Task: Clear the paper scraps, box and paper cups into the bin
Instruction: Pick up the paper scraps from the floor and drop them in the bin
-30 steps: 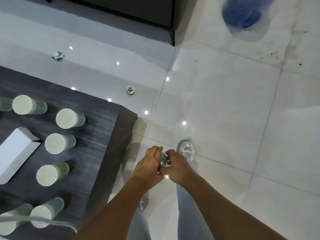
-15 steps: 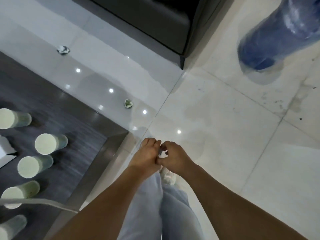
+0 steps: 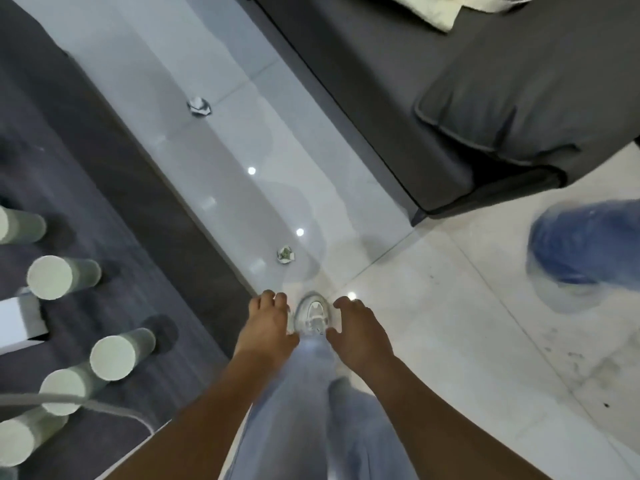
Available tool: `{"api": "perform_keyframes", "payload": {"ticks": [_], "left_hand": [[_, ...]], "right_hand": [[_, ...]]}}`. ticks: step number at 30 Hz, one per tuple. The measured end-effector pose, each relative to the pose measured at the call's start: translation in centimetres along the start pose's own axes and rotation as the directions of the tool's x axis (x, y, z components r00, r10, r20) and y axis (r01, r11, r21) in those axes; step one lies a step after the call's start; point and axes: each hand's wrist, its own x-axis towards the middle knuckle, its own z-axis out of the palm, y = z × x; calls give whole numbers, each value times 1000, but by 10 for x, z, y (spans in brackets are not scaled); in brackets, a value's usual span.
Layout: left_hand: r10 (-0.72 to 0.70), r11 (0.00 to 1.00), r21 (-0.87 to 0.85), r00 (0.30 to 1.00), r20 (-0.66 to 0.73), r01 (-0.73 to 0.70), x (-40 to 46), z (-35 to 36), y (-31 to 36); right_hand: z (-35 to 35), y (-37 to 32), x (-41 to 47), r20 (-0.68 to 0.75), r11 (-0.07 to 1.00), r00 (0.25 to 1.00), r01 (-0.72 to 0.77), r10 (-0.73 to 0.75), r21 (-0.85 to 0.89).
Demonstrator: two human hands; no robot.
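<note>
Two crumpled paper scraps lie on the glossy floor: a near scrap [image 3: 285, 254] just ahead of my hands and a far scrap [image 3: 199, 106] further up. Several pale green paper cups [image 3: 52, 277] lie on the dark table [image 3: 138, 188] at the left, beside a white box [image 3: 19, 320]. A blue bin [image 3: 585, 242], blurred, stands at the right. My left hand [image 3: 268, 323] and my right hand [image 3: 356, 330] hang apart over my shoe, fingers loosely curled, holding nothing.
A dark sofa [image 3: 467, 98] with a cream cloth [image 3: 446, 10] fills the upper right. My shoe [image 3: 311, 313] and pale trouser legs are below my hands. A grey cable [image 3: 104, 407] crosses the table's near corner. Floor tiles stretch between table and sofa.
My hands, pressed together before, have come apart. The view has swung left, so the near scrap is closer and the bin has shifted to the right edge.
</note>
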Motion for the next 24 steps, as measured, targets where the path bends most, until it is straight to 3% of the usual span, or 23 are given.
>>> {"api": "perform_keyframes", "payload": {"ticks": [8,13,20,24], "left_hand": [[-209,978,-19,976,-54,208,60,-15,-13],[-318,943,-123,945,-72,308,94,-2,-21],[-476,855,-284,874,-97,434,165,58,-46],[-573,780,-384,810,-123,493,210,113,-66]], "right_hand": [[-15,-27,89,168,965,975,179,-148,-191],[-14,-31,144,322,898,932,279,-167,-341],[31,-16,253,427,755,865,461,-264,-466],[85,-1,323,415,693,854,505,-314,-515]]}}
